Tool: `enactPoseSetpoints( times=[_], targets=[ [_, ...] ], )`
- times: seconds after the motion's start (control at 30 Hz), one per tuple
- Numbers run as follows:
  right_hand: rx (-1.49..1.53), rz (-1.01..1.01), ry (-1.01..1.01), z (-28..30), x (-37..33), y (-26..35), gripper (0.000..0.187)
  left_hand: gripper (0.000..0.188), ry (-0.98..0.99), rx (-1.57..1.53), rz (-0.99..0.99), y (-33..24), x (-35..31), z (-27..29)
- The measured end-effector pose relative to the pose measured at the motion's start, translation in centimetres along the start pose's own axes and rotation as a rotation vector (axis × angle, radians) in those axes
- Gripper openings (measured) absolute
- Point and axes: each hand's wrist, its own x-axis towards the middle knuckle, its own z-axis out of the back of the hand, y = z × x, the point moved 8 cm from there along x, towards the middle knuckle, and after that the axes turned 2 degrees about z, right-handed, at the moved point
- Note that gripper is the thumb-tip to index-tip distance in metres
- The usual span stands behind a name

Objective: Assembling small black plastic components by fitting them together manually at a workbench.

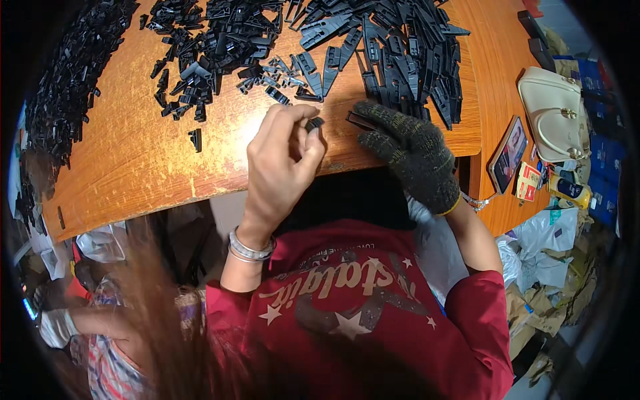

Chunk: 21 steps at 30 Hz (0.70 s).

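My bare left hand (280, 148), a bracelet at its wrist, pinches a small black plastic clip (315, 124) between thumb and fingers just above the table's near edge. To its right, my right hand (417, 157) wears a dark knitted glove. Its fingers are closed on a black plastic piece (361, 121), mostly hidden, whose end points toward the left hand. Beyond the hands lie long, tapered black plastic parts (390, 53) in a heap. Several small translucent pieces (277, 72) are scattered beside them, with a short black part (277, 95) close to my left fingertips.
Piles of small black parts (227, 40) cover the table's (133, 167) far middle and left side (77, 80). On the right are a propped phone (509, 155), a cream handbag (550, 110) and a yellow bottle (570, 191). Another person's arm (100, 322) shows at lower left.
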Motion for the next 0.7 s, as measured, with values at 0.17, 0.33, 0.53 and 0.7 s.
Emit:
enactPoseSetpoints(
  times=[0.17,0.33,0.53,0.7],
  targets=[
    [-0.131,0.096,0.12,-0.5,0.7,1.6,0.033,0.013,0.089,-0.22,0.104,2.4,-0.6,-0.5],
    [-0.291,0.251,0.17,-1.2,1.2,2.5,0.031,0.012,0.107,-0.029,0.011,1.4,-0.5,-0.1],
    [-0.39,0.351,0.211,-1.6,2.0,4.3,0.028,0.013,0.098,-0.038,0.031,1.6,-0.5,-0.1],
    [-0.638,0.463,0.251,-2.2,2.5,5.9,0.021,0.015,0.098,-0.003,-0.019,1.9,-0.6,0.0]
  ],
)
